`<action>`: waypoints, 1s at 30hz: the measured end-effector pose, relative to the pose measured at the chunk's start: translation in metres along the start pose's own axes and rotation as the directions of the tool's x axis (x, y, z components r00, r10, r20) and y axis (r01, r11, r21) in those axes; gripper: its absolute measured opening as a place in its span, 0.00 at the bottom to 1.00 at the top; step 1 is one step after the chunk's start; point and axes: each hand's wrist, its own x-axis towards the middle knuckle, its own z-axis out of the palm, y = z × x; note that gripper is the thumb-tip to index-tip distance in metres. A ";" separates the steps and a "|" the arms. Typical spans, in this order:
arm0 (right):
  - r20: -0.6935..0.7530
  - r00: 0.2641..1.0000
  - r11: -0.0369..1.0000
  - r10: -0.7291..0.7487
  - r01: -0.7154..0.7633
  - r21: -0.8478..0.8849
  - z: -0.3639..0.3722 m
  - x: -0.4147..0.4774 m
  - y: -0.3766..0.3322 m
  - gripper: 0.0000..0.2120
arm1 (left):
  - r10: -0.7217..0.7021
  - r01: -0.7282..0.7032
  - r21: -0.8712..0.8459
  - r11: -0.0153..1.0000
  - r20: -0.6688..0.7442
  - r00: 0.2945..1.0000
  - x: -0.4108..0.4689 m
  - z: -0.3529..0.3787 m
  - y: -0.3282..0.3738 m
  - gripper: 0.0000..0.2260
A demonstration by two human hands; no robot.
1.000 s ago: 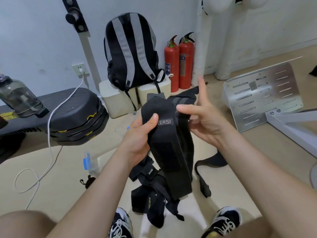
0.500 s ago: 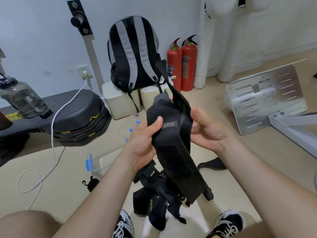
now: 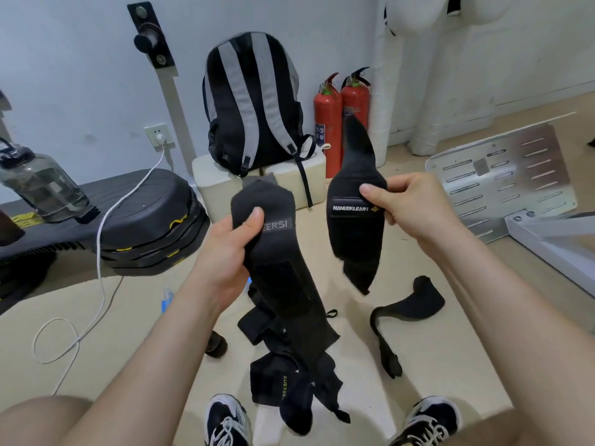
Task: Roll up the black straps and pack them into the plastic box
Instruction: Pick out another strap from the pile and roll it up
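Aloft, held two black straps apart, one per grip.
Wrapped the left grip point(image 3: 231, 252) around a long strap point(image 3: 283, 284) marked "EERSI", dangling to a pile of straps point(image 3: 289, 368) on the floor point(image 3: 450, 349). Pinched a shorter strap point(image 3: 354, 239) marked "MANUEKLEAR" in the right grip point(image 3: 409, 207). Saw a loose strap point(image 3: 415, 300) lying right of the pile, and only a blue latch of the plastic box point(image 3: 166, 300) behind the left forearm point(image 3: 180, 333).

The right strap point(image 3: 354, 233) carries a label reading "MANUEKLEAR" in white. The left strap point(image 3: 280, 272) shows "EERSI", its start covered. The near floor strap point(image 3: 273, 381) reads "XUEY", the rest hidden.
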 end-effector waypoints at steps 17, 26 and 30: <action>0.216 0.970 0.981 0.114 -0.144 0.127 -0.002 -0.009 -0.011 0.13 | -0.047 0.039 0.088 0.995 0.096 0.994 0.003 0.030 0.015 0.14; 0.022 0.969 0.942 0.246 -0.234 -0.242 -0.002 -0.006 0.029 0.08 | 0.199 -0.179 0.112 0.977 -0.193 0.961 0.035 0.025 0.047 0.08; -0.085 0.964 0.875 0.252 -0.264 -0.406 -0.008 -0.003 0.045 0.02 | 0.265 -0.234 0.146 0.961 -0.264 0.927 0.087 0.039 0.051 0.14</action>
